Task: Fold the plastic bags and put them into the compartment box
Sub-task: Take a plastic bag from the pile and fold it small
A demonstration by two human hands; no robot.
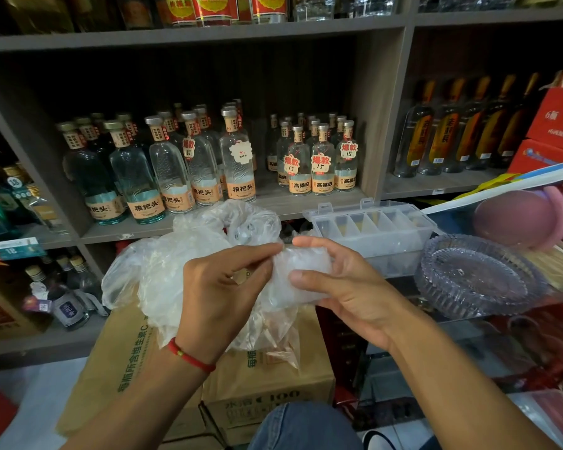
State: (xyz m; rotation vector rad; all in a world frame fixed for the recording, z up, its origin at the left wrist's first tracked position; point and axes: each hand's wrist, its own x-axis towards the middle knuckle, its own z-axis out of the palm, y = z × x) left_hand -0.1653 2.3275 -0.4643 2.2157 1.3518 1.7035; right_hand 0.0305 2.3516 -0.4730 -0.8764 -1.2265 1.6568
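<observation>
Because the left hand (pixel 221 287) and right hand (pixel 335 284) only pinch the half-folded plastic bag (pixel 301 274) in mid-air above the cardboard carton (pixel 267 378), a loosened grip could let the slippery film spring open before reaching the compartment box (pixel 371 228).

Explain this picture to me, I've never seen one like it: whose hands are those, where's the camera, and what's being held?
The camera sits on a person's head, looking forward and down, so these are the wearer's own bare hands. The left hand and right hand together hold a folded plastic bag, pinching it with the fingers. Behind it, a heap of loose plastic bags lies on a cardboard box. The clear compartment box stands open to the right, beside a glass dish. Shelves of bottles fill the background.
</observation>
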